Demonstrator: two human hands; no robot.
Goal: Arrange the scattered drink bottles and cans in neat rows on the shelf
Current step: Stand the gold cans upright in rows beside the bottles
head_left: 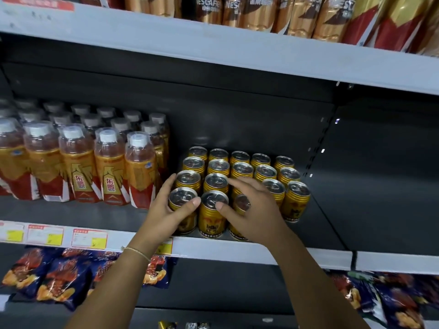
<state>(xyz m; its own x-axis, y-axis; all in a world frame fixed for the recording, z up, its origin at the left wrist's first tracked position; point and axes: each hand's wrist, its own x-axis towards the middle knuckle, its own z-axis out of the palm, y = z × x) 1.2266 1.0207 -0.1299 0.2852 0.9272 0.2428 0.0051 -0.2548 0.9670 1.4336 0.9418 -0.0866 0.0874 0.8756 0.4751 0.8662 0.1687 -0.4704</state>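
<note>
Head view: nearest to me, on the lower shelf, lie dark blue snack bags point(57, 279), with more of them off to the right point(389, 302). Above them runs the white edge of the middle shelf point(237, 251), carrying price tags point(89, 238).

My left hand point(166, 210) reaches over that edge and grips the front-left gold can point(183, 198), thumb curled across its rim, fingers wrapped round its left side. My right hand point(249, 210) sits just beside it, fingers loosely curved over the block of cans point(242, 172); the thumb touches the rim of the front can in the second column point(212, 210), and the palm covers most of the can behind it point(241, 204). I cannot tell whether this hand actually clasps a can or only rests on the tops.

The cans stand upright in tidy rows, five columns wide, close together near the shelf's front. To their left, touching side by side, stand orange-and-red bottles point(78, 162) with white caps, several rows deep. Behind everything is the dark back panel point(237, 115).

Farthest up, the top shelf point(213, 46) holds brown-gold coffee bottles point(259, 13).
</note>
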